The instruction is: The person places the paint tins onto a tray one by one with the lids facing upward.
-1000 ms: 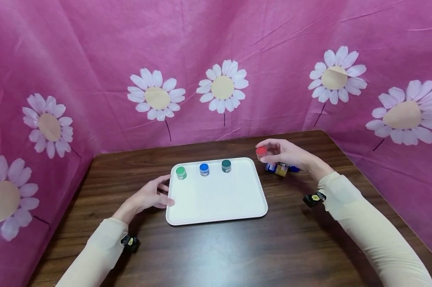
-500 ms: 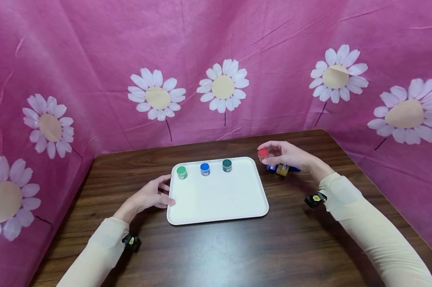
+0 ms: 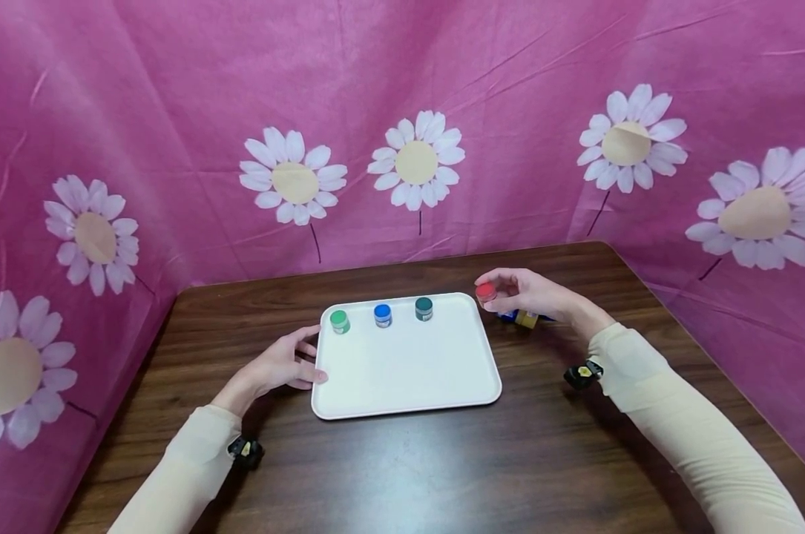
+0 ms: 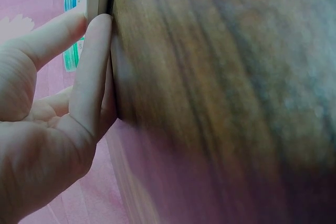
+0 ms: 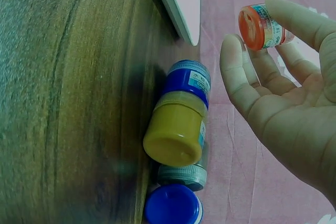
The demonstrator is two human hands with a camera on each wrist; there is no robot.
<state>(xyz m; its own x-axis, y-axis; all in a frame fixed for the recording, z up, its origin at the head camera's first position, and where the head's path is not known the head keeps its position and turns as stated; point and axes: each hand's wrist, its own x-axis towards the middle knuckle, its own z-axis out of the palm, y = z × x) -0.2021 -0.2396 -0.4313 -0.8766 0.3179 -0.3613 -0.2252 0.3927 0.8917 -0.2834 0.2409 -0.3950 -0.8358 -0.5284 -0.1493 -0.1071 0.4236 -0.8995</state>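
Observation:
My right hand (image 3: pixel 532 291) pinches a small red paint jar (image 3: pixel 486 292) between thumb and fingers, held up at the tray's far right corner. In the right wrist view the jar (image 5: pixel 262 27) shows orange-red with a printed label. My left hand (image 3: pixel 283 360) holds the left edge of a white tray (image 3: pixel 402 371), thumb on the rim and fingers along the side. Along the tray's far side stand a light green paint jar (image 3: pixel 339 321), a blue paint jar (image 3: pixel 383 315) and a dark green paint jar (image 3: pixel 424 308), spaced in a row.
Below my right hand, more paint jars lie close together on the wooden table (image 3: pixel 402 475): a yellow ochre jar (image 5: pixel 176 129), a dark blue jar (image 5: pixel 186 83) and a bright blue one (image 5: pixel 172 205) among them. A pink flowered cloth (image 3: pixel 495 89) hangs behind and beside the table.
My right hand, with the red paint jar, has shifted slightly nearer to me and, in the last half second, a little left toward the tray. The left hand stays at the tray's edge.

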